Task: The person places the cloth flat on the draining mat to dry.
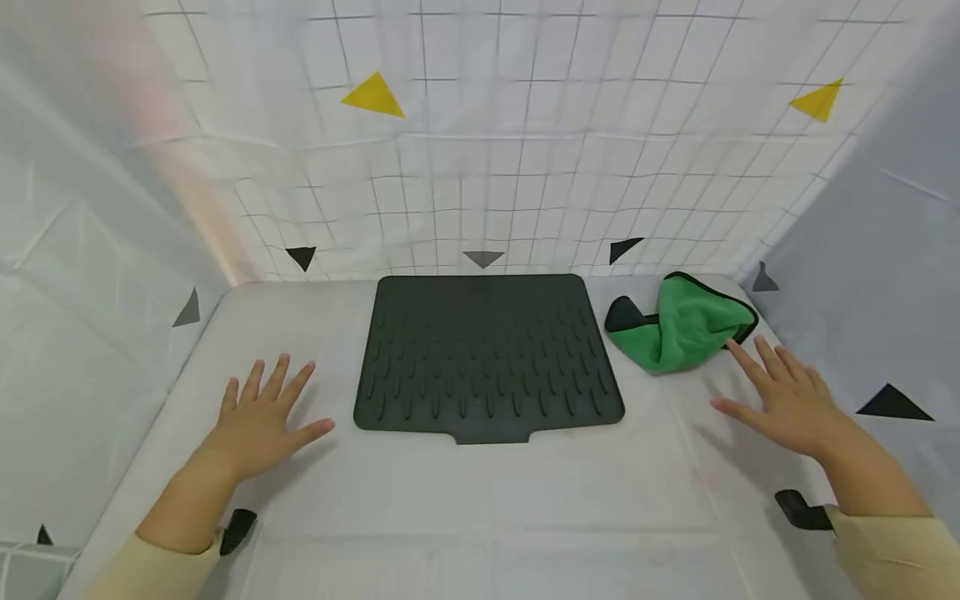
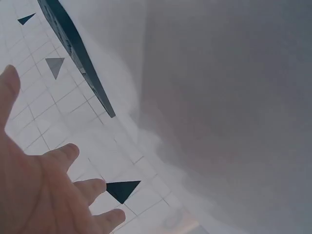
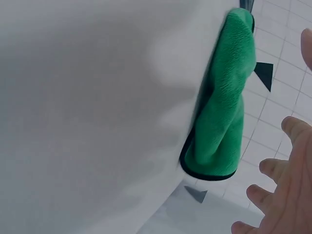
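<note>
Right hand [image 1: 787, 400] spread flat beside green cloth [image 1: 686, 325], long axis slanting toward back-right corner; left hand [image 1: 258, 421] likewise spread.

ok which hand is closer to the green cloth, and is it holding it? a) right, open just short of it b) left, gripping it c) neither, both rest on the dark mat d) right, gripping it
a: the right hand is spread open with its fingertips just short of the green cloth, while the left hand lies flat on the far side of the dark mat.

Bare left hand [image 1: 258, 417] and bare right hand [image 1: 787, 400], no rings or gloves. Pale yellow long sleeves [image 1: 892, 550] ending at the wrists, small black wrist-mounted clips [image 1: 802, 510] beside the cuffs.
</note>
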Available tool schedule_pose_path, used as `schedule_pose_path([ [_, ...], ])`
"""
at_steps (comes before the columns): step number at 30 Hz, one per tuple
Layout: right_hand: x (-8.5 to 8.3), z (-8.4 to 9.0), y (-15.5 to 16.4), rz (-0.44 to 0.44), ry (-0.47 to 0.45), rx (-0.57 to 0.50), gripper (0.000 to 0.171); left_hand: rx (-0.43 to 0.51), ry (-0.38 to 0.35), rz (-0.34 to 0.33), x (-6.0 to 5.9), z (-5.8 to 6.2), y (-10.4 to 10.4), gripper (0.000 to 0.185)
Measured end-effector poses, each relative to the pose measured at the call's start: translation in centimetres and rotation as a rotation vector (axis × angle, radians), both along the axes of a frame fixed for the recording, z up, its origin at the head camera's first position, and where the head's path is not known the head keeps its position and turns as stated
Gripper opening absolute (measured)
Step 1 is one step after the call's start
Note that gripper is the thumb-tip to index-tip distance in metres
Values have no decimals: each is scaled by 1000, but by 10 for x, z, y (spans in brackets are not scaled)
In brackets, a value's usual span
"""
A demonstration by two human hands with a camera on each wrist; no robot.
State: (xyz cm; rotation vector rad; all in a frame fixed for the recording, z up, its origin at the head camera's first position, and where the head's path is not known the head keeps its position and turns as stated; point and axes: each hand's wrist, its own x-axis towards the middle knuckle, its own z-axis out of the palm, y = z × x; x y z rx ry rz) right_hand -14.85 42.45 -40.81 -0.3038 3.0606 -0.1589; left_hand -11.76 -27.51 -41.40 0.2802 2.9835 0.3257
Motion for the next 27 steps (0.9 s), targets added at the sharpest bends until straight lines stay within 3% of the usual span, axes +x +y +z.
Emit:
schedule_pose_path([
  [5,-7,4,-7,10,-14,-7,100,16,-26,-11,-4,2,10,97],
  [13,-16,6,-14,22,-10,-30,98,57,-5,-25,-13,-4,19,96],
  [27,-36,6,-25,-14,-86,-139,92,50,-96,-83,-32,-4,40,99],
])
